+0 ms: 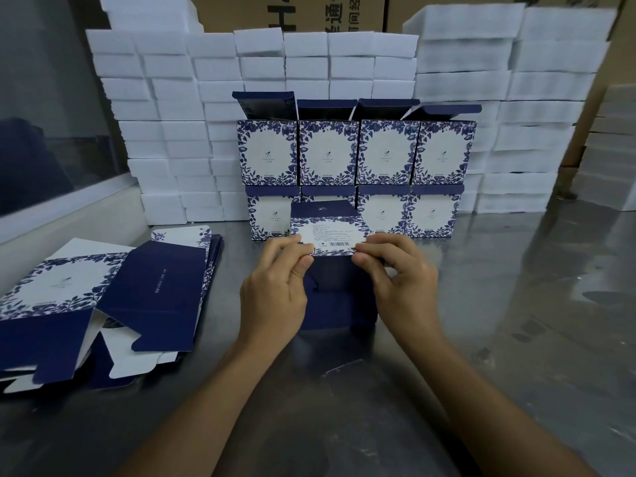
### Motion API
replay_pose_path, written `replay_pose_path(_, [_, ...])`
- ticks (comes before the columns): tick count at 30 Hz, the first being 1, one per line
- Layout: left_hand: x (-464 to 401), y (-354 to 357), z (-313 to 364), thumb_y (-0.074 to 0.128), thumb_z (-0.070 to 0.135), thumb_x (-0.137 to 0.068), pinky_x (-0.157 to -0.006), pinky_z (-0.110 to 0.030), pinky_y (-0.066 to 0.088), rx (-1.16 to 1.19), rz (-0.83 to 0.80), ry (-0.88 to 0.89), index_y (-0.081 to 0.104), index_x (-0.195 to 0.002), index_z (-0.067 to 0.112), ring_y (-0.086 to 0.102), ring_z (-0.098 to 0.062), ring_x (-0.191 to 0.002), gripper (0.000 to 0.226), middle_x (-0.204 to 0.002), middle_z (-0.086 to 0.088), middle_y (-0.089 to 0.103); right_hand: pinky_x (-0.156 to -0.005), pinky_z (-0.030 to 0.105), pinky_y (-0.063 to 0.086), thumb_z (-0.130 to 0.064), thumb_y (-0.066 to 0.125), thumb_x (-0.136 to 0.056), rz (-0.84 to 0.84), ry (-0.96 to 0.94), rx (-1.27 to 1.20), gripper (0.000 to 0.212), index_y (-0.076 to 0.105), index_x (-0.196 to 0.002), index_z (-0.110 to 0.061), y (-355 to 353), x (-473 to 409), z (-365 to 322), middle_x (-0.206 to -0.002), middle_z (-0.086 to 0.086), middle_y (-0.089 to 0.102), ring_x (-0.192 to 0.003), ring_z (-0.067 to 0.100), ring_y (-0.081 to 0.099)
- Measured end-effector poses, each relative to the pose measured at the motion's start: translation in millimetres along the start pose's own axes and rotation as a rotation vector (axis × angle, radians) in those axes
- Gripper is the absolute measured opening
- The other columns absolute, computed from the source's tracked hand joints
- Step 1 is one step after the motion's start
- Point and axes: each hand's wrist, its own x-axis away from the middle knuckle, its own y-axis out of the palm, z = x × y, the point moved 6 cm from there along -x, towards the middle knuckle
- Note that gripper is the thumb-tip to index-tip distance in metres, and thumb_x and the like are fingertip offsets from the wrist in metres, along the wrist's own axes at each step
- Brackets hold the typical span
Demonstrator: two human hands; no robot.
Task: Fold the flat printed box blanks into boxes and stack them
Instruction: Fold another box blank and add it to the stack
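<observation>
A half-folded blue-and-white floral box [328, 232] stands on the metal table [516, 321] in front of me, its barcode panel facing up and its dark blue inside open toward me. My left hand [275, 290] pinches the panel's near left corner. My right hand [399, 277] pinches its near right corner. Behind it, folded boxes [356, 153] stand in two rows, one stacked on the other, top flaps open. A loose pile of flat box blanks [103, 297] lies at my left.
Tall stacks of white foam blocks [499, 115] form a wall behind the folded boxes, with brown cartons above them. A window ledge [69, 208] runs along the left. Bare shiny table surface stretches to the right.
</observation>
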Motion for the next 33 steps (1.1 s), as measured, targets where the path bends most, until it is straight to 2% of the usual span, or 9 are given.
replay_pose_path(5, [-0.2,-0.2,-0.7,0.053,0.020,-0.095,-0.070,-0.042,0.055,0.007,0.001,-0.014,0.072,-0.101,0.008,0.061,-0.015,-0.095,0.023,-0.112,-0.002,0.065,-0.079,0.018,0.053,-0.008,0.078,-0.084,0.043,0.029,-0.050,0.008,0.079,-0.091,-0.004,-6.5,0.4,7.3,-0.100,0.006,0.073,-0.090,0.013,0.068])
replay_pose_path(9, [0.7,-1.7,-0.4,0.054,0.019,-0.095,-0.071,-0.041,0.055,0.016,0.001,-0.023,0.072,-0.102,0.009,0.060,-0.013,-0.097,0.022,-0.114,-0.002,0.065,-0.087,0.006,0.046,-0.007,0.081,-0.080,0.084,0.077,-0.087,0.015,0.080,-0.095,-0.006,-10.1,0.3,14.5,-0.099,-0.004,0.073,-0.097,-0.003,0.066])
replay_pose_path(15, [1.7,1.3,-1.6,0.053,0.023,-0.096,-0.066,-0.040,0.055,0.006,-0.024,-0.051,0.069,-0.106,0.011,0.057,-0.009,-0.098,0.022,-0.119,0.001,0.062,-0.086,0.005,0.048,-0.008,0.081,-0.080,0.072,0.064,-0.056,0.014,0.080,-0.094,-0.006,-10.7,-2.6,18.1,-0.098,-0.006,0.072,-0.095,-0.002,0.067])
replay_pose_path(18, [3.6,2.2,0.2,0.069,0.021,-0.087,-0.070,-0.035,0.053,-0.019,-0.042,-0.024,0.066,-0.108,0.013,0.055,-0.008,-0.102,0.023,-0.121,0.001,0.059,-0.082,0.007,0.049,-0.010,0.080,-0.082,0.034,0.145,-0.119,0.015,0.078,-0.094,-0.018,-8.8,-2.7,23.1,-0.096,-0.007,0.074,-0.088,-0.005,0.068])
replay_pose_path(20, [4.7,4.0,-0.7,0.079,0.018,-0.079,-0.069,-0.032,0.051,-0.062,-0.063,-0.029,0.063,-0.111,0.015,0.053,-0.007,-0.104,0.036,-0.123,0.002,0.057,-0.077,0.008,0.050,-0.008,0.080,-0.083,-0.036,0.190,-0.135,0.032,0.070,-0.097,-0.035,-3.8,0.5,27.0,-0.094,-0.015,0.071,-0.083,-0.007,0.066])
replay_pose_path(23, [4.2,5.7,-1.7,0.084,0.017,-0.072,-0.068,-0.028,0.047,-0.113,-0.086,-0.034,0.060,-0.112,0.017,0.051,-0.006,-0.105,0.047,-0.124,0.003,0.055,-0.071,0.011,0.051,-0.009,0.082,-0.081,-0.184,0.240,-0.108,0.058,0.055,-0.107,-0.052,5.3,7.1,31.7,-0.103,-0.023,0.064,-0.091,-0.006,0.064])
replay_pose_path(27, [4.2,5.0,-0.9,0.087,0.013,-0.065,-0.066,-0.028,0.047,-0.125,-0.083,-0.024,0.060,-0.110,0.017,0.051,-0.007,-0.103,0.053,-0.126,0.003,0.053,-0.073,0.021,0.055,-0.021,0.086,-0.078,-0.207,0.265,-0.034,0.065,0.051,-0.126,-0.047,9.2,13.0,36.1,-0.103,-0.031,0.058,-0.090,-0.009,0.062])
replay_pose_path(29, [4.8,4.6,0.5,0.088,0.013,-0.063,-0.063,-0.027,0.045,-0.139,-0.071,-0.018,0.060,-0.108,0.017,0.051,-0.008,-0.100,0.052,-0.125,0.001,0.052,-0.072,0.019,0.053,-0.025,0.088,-0.075,-0.187,0.266,-0.001,0.069,0.052,-0.133,-0.038,10.0,15.1,35.9,-0.099,-0.034,0.055,-0.084,-0.010,0.062])
replay_pose_path(33, [6.7,2.0,3.7,0.086,0.011,-0.064,-0.057,-0.027,0.045,-0.168,-0.026,0.017,0.058,-0.103,0.014,0.053,-0.012,-0.097,0.049,-0.122,-0.003,0.053,-0.067,0.018,0.050,-0.029,0.090,-0.070,-0.113,0.239,0.049,0.062,0.053,-0.118,-0.042,8.5,14.9,30.0,-0.092,-0.034,0.057,-0.074,-0.004,0.062])
